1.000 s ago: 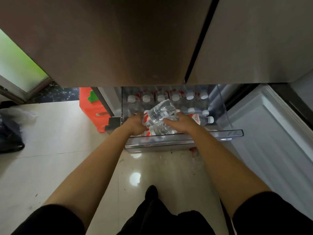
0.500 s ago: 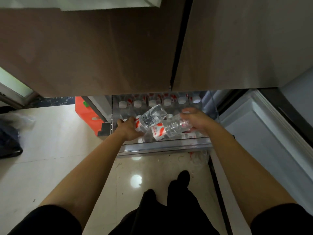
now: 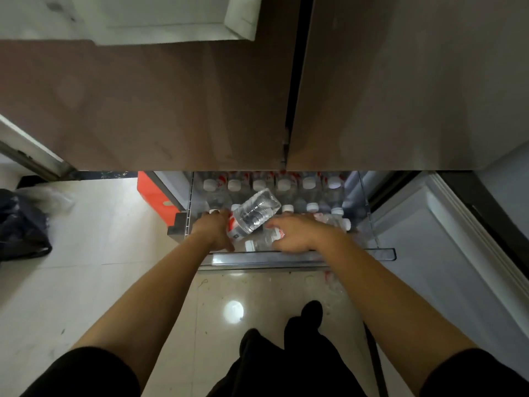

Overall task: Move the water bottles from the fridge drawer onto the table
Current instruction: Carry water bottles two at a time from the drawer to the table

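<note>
Both hands are down in the drawer [image 3: 297, 257] — left hand [image 3: 214, 230] is wrapped around a bottle [image 3: 252, 214], tilted base-up above the rest. Right hand [image 3: 294, 232] lies on a second bottle [image 3: 262, 242] on its side just behind the drawer's front rail; can't tell if it's actually gripped. More bottles [image 3: 283, 184] stand capped along the drawer's back.

The right hand [image 3: 294, 233] is coming back down into the fridge drawer [image 3: 300, 257], settling over a lying bottle [image 3: 264, 241] near the front rail, after holding a bottle raised half a second ago. The left hand [image 3: 216, 232] is keeping its grip on the tilted bottle [image 3: 253, 214], whose base is pointing far and right. The view is tipping upward, revealing more of the fridge doors [image 3: 200, 104].
</note>
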Available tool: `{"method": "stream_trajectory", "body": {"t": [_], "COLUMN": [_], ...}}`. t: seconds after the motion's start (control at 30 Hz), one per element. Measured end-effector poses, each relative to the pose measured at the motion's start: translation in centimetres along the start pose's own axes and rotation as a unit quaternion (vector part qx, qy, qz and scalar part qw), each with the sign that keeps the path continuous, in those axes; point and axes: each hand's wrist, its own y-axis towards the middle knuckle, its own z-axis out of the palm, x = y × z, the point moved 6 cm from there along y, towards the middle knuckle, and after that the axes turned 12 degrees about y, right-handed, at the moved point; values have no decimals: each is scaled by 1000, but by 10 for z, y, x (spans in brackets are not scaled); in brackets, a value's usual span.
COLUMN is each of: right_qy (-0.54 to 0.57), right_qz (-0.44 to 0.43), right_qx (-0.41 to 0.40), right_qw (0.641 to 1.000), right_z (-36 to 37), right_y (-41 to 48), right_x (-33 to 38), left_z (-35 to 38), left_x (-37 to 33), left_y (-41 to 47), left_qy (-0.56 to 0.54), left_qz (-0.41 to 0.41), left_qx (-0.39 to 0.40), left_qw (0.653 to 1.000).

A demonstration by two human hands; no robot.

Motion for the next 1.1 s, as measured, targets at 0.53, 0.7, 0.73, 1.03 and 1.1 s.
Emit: {"method": "stream_trajectory", "body": {"t": [0.53,0.7,0.73,1.03,1.1], "right_qy": [-70,10,13,79,98], "right_qz": [71,54,38,-57,-50], "right_qx": [-25,-122,-165,-446,-469], "right_qw": [995,991,986,890,876], "right_z": [-4,-8,-11,-22,-10], "right_y": [18,0,-5,-67,-76], "right_x": [-10,-20,-20,-29,-34], "left_z": [-101,-96,-91,-37,-26], "left_x": [23,24,24,23,16], "left_y": [-94,-92,-90,-83,-84], "left_qy": [-38,-59,-68,-324,-318], "left_qz": [-32,-33,-32,-20,-26], "left_qx": [-323,-329,-315,-254,-251], "left_qw": [945,942,946,911,914]}}
